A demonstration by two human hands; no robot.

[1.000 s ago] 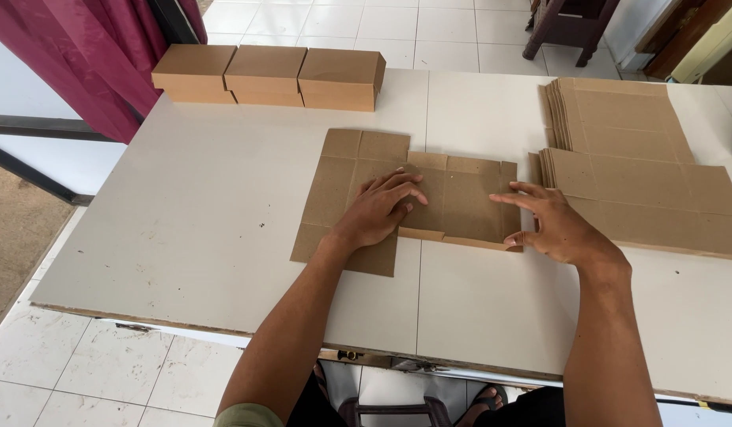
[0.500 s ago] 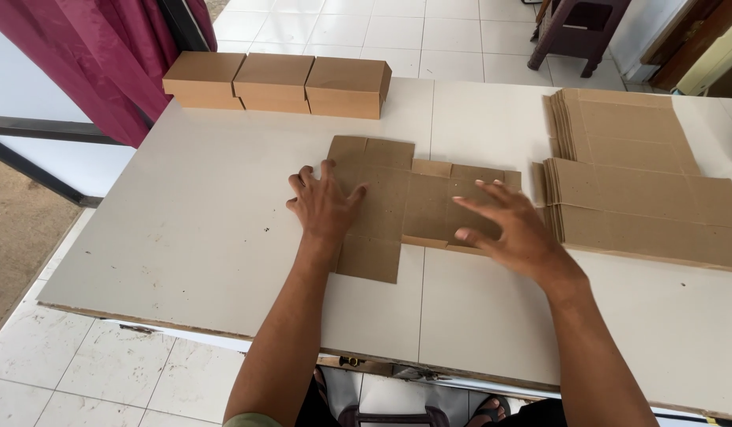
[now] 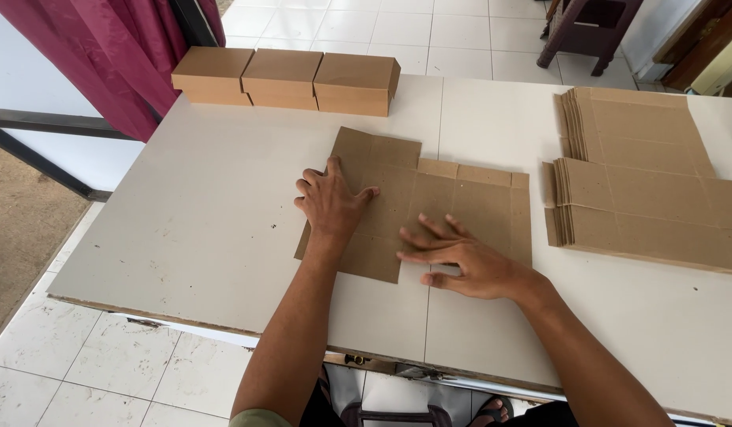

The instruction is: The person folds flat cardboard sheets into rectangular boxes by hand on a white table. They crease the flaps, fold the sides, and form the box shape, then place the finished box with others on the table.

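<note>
Pressing flat now: both hands lie palm-down on the flat brown die-cut cardboard box blank (image 3: pixel 429 202), which rests unfolded near the middle of the pale grey board surface (image 3: pixel 184 229).

Change since a moment ago: the left hand (image 3: pixel 330 207) has slid off the blank's middle toward its left panel, and the right hand (image 3: pixel 465 261) has come back from the blank's right edge to its near edge, close to the notch where the lower flap ends. The blank itself looks spread wider and flatter than before. Judged from this, the sheet has been opened out and smoothed, not yet folded up.

Grip: neither hand is clamped on anything. Left fingers are splayed, thumb out to the right, palm down on the card. Right fingers are spread and extended, fingertips on the card, heel of the hand on the bare surface. Contact is pressure only.

Around: three closed brown cardboard boxes (image 3: pixel 287 77) in a row at the far edge; stacked flat brown cardboard blanks (image 3: pixel 643 182) well apart at right.
</note>
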